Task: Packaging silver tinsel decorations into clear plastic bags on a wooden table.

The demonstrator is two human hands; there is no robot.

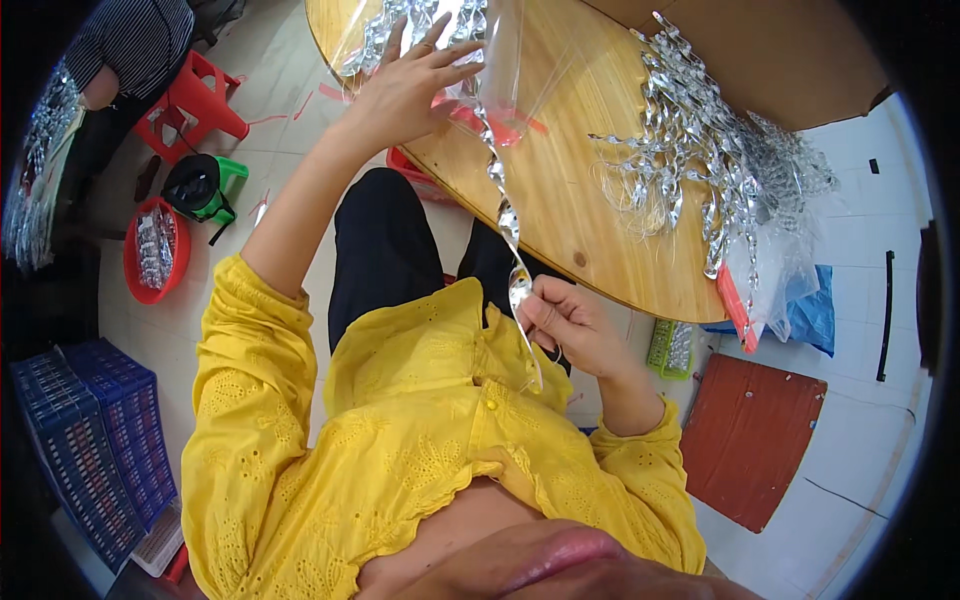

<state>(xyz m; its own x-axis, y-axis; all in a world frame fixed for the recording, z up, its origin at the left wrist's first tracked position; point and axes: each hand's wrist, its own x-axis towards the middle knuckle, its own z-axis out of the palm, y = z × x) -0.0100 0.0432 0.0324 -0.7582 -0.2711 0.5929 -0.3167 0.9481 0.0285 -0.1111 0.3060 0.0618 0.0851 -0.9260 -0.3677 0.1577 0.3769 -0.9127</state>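
Note:
My left hand (410, 85) rests with fingers spread on a clear plastic bag (505, 60) at the near edge of the round wooden table (570, 190). A long twisted silver spiral ornament (503, 195) runs from that bag down to my right hand (565, 325), which pinches its lower end close to my chest. The ornament's tip pokes out below my right fingers. I wear a yellow embroidered top and black trousers.
A heap of silver spiral ornaments (700, 150) lies on the table's right side, some in clear bags. On the floor stand a red stool (195, 100), a red basin (155, 250) of ornaments, blue crates (95, 440) and a dark red board (755, 435). Another person sits top left.

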